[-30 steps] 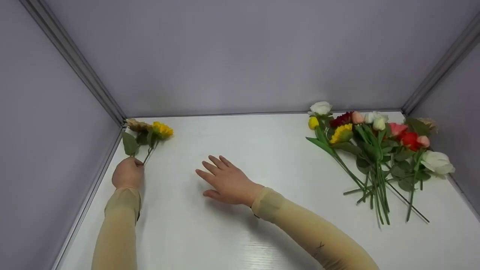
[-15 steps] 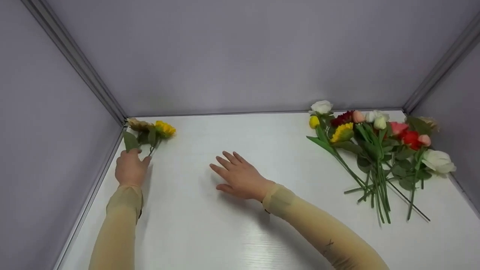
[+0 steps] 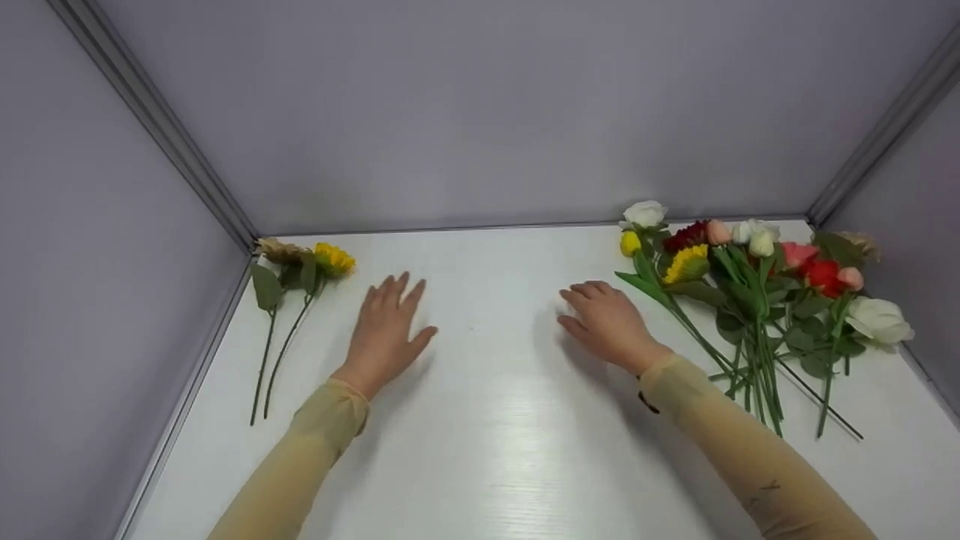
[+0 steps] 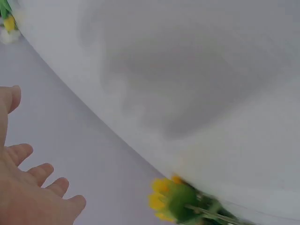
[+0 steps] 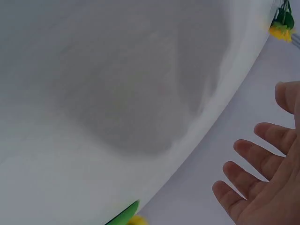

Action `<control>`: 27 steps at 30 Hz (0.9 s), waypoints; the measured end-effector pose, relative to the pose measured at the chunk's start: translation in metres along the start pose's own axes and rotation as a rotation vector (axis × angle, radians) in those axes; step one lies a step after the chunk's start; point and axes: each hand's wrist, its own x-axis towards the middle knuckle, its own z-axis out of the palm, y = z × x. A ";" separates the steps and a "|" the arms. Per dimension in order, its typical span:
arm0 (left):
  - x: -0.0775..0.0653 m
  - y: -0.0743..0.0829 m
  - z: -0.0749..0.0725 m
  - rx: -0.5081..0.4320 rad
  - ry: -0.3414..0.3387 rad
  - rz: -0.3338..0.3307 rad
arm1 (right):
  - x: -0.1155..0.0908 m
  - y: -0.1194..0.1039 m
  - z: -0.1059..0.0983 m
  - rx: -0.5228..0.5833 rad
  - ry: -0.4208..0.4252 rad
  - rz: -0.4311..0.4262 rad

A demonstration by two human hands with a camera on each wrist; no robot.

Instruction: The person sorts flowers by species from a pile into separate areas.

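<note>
My left hand (image 3: pixel 386 330) hovers over the table with fingers spread and nothing in it. Left of it lie a yellow sunflower (image 3: pixel 334 259) and a beige flower (image 3: pixel 281 250), their stems side by side and pointing toward me. The sunflower (image 4: pixel 171 199) also shows low in the left wrist view. My right hand (image 3: pixel 606 321), fingers extended and holding nothing, is over the table just left of the flower pile. Closest to it are a yellow tulip (image 3: pixel 630 243) with a long green leaf (image 3: pixel 643 288) and another sunflower (image 3: pixel 686 264).
The pile at the right also has a white rose (image 3: pixel 644 214), a dark red flower (image 3: pixel 686 236), red and pink blooms and a large white flower (image 3: pixel 879 321), stems crossing toward me. Grey panels (image 3: pixel 480 112) wall the white table (image 3: pixel 480 450) at the back and sides.
My left hand has let go of the beige flower's stem and moved right. My right hand has moved right, toward the flower pile.
</note>
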 end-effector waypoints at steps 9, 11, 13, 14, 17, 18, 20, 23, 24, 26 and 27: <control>-0.013 0.120 0.019 0.016 -0.110 0.361 | -0.071 0.086 -0.042 0.092 0.037 0.216; -0.018 0.144 0.027 -0.004 -0.134 0.407 | -0.089 0.098 -0.049 0.096 0.024 0.260; -0.022 0.167 0.036 -0.008 -0.146 0.446 | -0.104 0.107 -0.053 0.098 0.008 0.295; -0.023 0.178 0.041 -0.001 -0.149 0.462 | -0.111 0.110 -0.054 0.100 -0.001 0.307; -0.024 0.207 0.055 0.039 -0.151 0.506 | -0.123 0.114 -0.054 0.104 -0.022 0.321; -0.024 0.216 0.060 0.051 -0.158 0.517 | -0.126 0.115 -0.054 0.101 -0.030 0.324; -0.023 0.233 0.068 0.082 -0.176 0.539 | -0.130 0.116 -0.053 0.094 -0.044 0.332; -0.021 0.255 0.078 0.122 -0.198 0.559 | -0.131 0.116 -0.051 0.075 -0.069 0.351; -0.021 0.261 0.081 0.133 -0.199 0.566 | -0.131 0.115 -0.050 0.066 -0.075 0.356; -0.019 0.270 0.085 0.157 -0.197 0.574 | -0.130 0.115 -0.050 0.056 -0.083 0.366; -0.019 0.274 0.087 0.164 -0.194 0.576 | -0.129 0.115 -0.050 0.054 -0.086 0.370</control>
